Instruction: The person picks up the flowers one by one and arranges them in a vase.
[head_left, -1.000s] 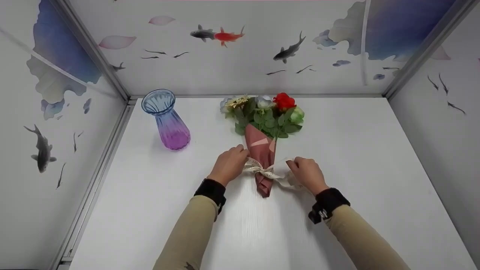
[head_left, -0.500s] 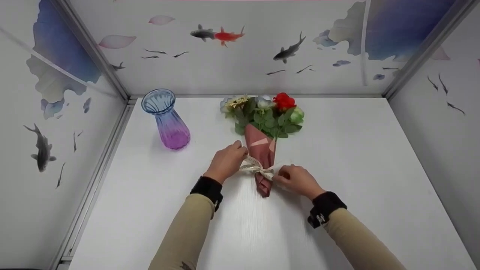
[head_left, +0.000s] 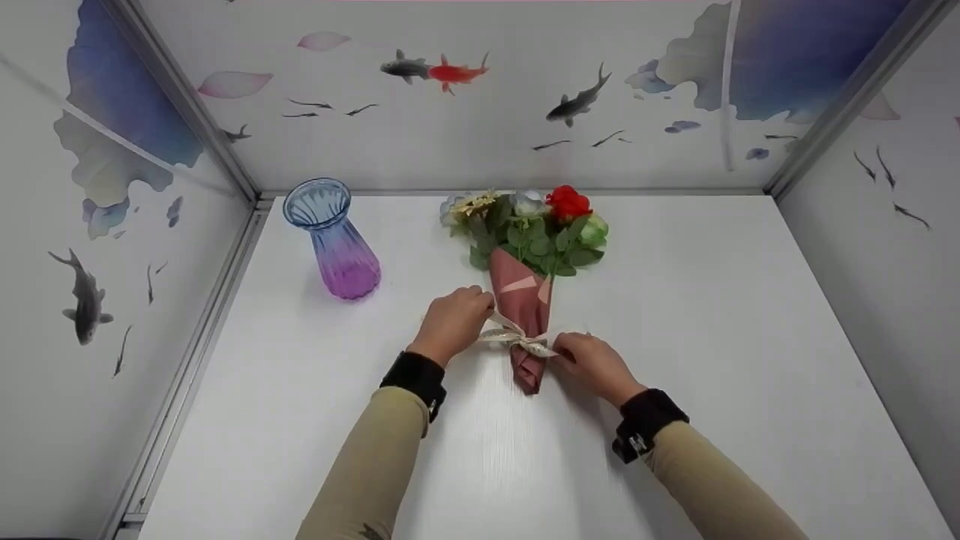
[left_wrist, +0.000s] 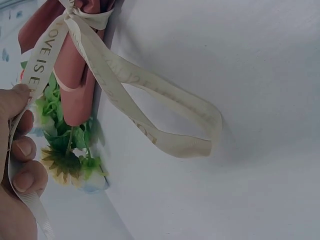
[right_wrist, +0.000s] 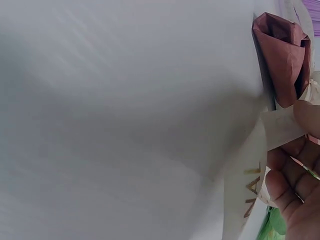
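Observation:
A bouquet wrapped in dusty-red paper lies on the white table, its flowers toward the back wall. Round the narrow part of the wrap runs a cream ribbon, knotted at the front. My left hand, left of the wrap, pinches one length of it between thumb and forefinger; gold letters show on this ribbon in the left wrist view. Below the knot there, a ribbon loop droops over the table. Right beside the knot, my right hand pinches another length of ribbon, whose tail hangs down.
A blue-to-purple glass vase stands at the back left of the table. White panels with painted fish, such as the back wall, enclose the table on three sides.
My right hand has come left and slightly nearer me, from well out along the ribbon to close beside the knot. My left hand has shifted a little left, still pinching its ribbon.

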